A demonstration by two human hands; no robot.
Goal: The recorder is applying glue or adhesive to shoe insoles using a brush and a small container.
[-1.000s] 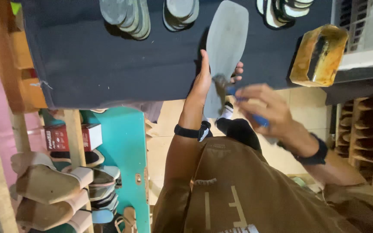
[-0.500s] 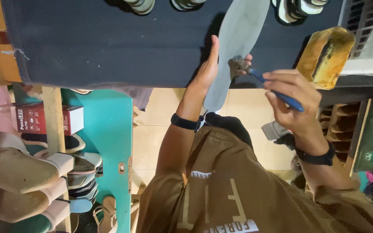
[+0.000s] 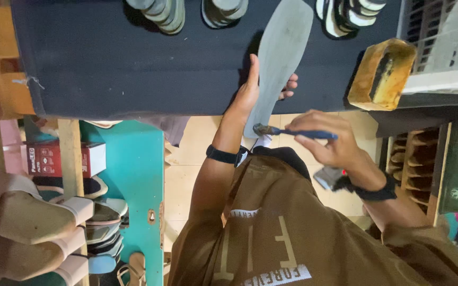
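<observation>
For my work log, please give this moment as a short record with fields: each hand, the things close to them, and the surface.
left hand: holds the grey shoe sole flat on the table, fingers wrapped around its edge
right hand: grips a blue-handled brush, bristles at the sole's near end
surface: dark cloth-covered table
nearby: yellow-stained open container to the right of the sole; stacks of soles along the table's far edge

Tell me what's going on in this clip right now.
A person in a brown shirt holds a grey shoe sole flat on a dark-covered table with the left hand. The right hand holds a blue-handled brush, its bristles at the sole's near end. A yellowish glue tub sits nearby.
</observation>
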